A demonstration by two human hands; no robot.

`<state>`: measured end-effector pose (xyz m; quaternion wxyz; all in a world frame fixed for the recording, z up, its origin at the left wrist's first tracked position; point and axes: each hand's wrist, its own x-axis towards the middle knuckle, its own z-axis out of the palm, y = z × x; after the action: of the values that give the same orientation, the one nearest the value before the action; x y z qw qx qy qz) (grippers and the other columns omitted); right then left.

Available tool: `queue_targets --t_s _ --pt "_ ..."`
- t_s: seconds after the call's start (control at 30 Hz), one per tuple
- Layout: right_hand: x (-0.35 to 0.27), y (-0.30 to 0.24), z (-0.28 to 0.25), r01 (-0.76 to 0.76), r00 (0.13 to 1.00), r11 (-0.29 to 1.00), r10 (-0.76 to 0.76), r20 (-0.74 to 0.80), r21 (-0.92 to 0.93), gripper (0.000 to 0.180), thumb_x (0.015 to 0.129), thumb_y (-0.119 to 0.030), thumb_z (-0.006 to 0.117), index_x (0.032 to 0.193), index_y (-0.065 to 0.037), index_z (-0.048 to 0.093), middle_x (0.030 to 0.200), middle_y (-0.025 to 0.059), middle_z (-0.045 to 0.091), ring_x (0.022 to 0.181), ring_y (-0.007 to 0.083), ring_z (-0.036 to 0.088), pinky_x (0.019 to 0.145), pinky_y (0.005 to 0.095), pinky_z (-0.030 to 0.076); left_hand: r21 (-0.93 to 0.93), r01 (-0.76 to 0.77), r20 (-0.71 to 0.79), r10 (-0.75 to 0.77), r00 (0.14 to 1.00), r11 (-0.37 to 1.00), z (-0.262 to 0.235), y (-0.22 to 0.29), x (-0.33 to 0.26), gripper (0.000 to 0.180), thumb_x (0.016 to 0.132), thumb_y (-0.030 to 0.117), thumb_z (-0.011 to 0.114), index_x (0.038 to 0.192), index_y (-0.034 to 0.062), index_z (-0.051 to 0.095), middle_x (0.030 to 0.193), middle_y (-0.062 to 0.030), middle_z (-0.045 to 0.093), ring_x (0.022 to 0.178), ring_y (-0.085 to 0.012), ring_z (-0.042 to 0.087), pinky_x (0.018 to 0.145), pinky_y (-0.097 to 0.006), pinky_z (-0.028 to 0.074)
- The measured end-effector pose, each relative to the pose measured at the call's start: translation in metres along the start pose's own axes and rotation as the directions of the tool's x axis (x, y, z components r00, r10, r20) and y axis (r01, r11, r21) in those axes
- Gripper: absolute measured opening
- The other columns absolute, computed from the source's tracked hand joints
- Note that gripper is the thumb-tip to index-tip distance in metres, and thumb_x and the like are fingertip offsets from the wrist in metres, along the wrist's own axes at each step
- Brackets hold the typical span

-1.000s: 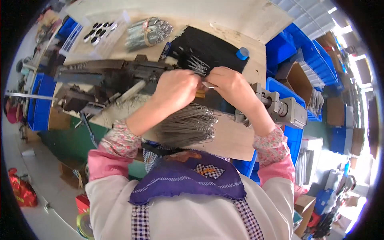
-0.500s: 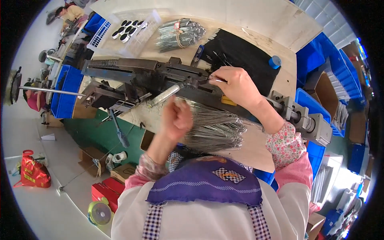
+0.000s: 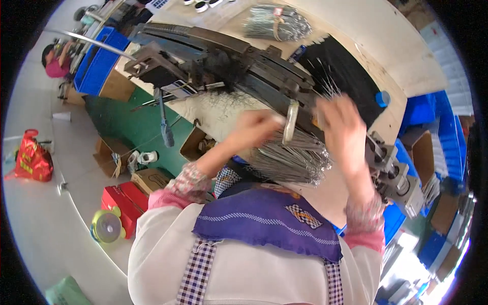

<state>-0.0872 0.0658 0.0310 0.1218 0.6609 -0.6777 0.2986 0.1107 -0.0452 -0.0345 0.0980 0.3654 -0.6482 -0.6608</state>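
A dark metal bench press [image 3: 254, 66] runs slantwise across the worktable, its pale wrapped lever handle [image 3: 291, 123] pointing toward me. Just left of that handle is my left hand [image 3: 256, 129], fingers drawn together and blurred at the tips; whatever they hold does not show. My right hand [image 3: 343, 124] is beside the press's right end, its curled fingers smeared by motion. Past it, several thin metal wires [image 3: 328, 81] lie on a black cloth [image 3: 351, 76]. Below the handle spreads a thick pile of similar wires [image 3: 292, 160], partly under my left hand.
A tied wire bundle [image 3: 278, 23] and a blue round cap [image 3: 383, 98] are on the table's far side. Blue bins [image 3: 427, 114] stand at right. Metal shaft fittings [image 3: 396, 178] jut out near my right forearm. A blue-handled tool [image 3: 165, 129] hangs at left.
The view has shifted, moving the scene. My left hand has come up beside the lever handle, which has swung to point toward me. My right hand has moved off the press's tip, now blurred.
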Motion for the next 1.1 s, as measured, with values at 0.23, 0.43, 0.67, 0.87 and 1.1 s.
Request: queue_targets --t_s 0.23,0.43,0.67,0.87,1.1 --pt "-0.054 0.049 0.062 -0.359 0.891 0.918 0.391 0.232 -0.167 0.019 0.087 -0.01 0.058 0.104 -0.004 0.051 0.099 0.0176 0.054 0.087 0.0393 0.061 0.07 0.0475 0.051 -0.533 -0.142 -0.438 -0.128 0.89 0.834 -0.101 -0.04 0.005 0.037 0.096 0.036 0.055 0.092 0.0005 0.064 0.062 -0.0019 0.054 0.039 -0.0066 0.035 0.036 -0.023 0.021" --pt "-0.064 0.042 0.031 -0.358 0.9 0.933 0.339 0.275 0.023 0.02 0.09 -0.018 0.06 0.088 0.0 0.051 0.082 0.0192 0.055 0.079 0.0393 0.057 0.065 0.0442 0.045 -0.632 -0.3 -0.482 -0.059 0.874 0.715 -0.095 -0.062 0.017 0.027 0.098 0.027 0.053 0.093 0.0015 0.062 0.063 0.0023 0.048 0.043 -0.0059 0.033 0.038 -0.023 0.022" --pt "-0.068 0.013 -0.083 -0.555 0.83 0.804 0.518 0.209 0.212 0.016 0.088 -0.014 0.066 0.086 0.0 0.06 0.073 0.0137 0.059 0.062 0.0162 0.056 0.059 0.0289 0.045 -0.433 -0.544 -0.454 0.348 0.82 0.718 0.019 0.013 -0.004 0.022 0.1 0.024 0.048 0.091 0.0063 0.057 0.064 0.0042 0.041 0.046 -0.0034 0.031 0.037 -0.02 0.023" --pt "-0.033 0.026 -0.09 -0.585 0.793 0.744 0.608 0.037 0.324 0.01 0.095 -0.008 0.056 0.093 0.001 0.058 0.08 0.0029 0.062 0.071 0.0078 0.061 0.063 0.0194 0.045 -0.526 0.159 0.512 0.162 0.844 0.836 0.116 0.069 0.034 0.029 0.1 0.03 0.05 0.084 0.0052 0.052 0.057 0.0061 0.035 0.042 -0.0048 0.03 0.038 -0.023 0.021" --pt "-0.013 0.037 -0.072 -0.539 0.816 0.762 0.579 -0.003 0.358 0.011 0.092 -0.007 0.057 0.099 -0.001 0.062 0.077 0.0073 0.066 0.062 0.0102 0.061 0.056 0.0239 0.047 -0.659 0.09 0.172 0.034 0.984 0.747 0.109 0.056 0.043 0.023 0.1 0.026 0.049 0.087 0.0072 0.051 0.061 0.0054 0.038 0.042 -0.0061 0.03 0.039 -0.024 0.021"
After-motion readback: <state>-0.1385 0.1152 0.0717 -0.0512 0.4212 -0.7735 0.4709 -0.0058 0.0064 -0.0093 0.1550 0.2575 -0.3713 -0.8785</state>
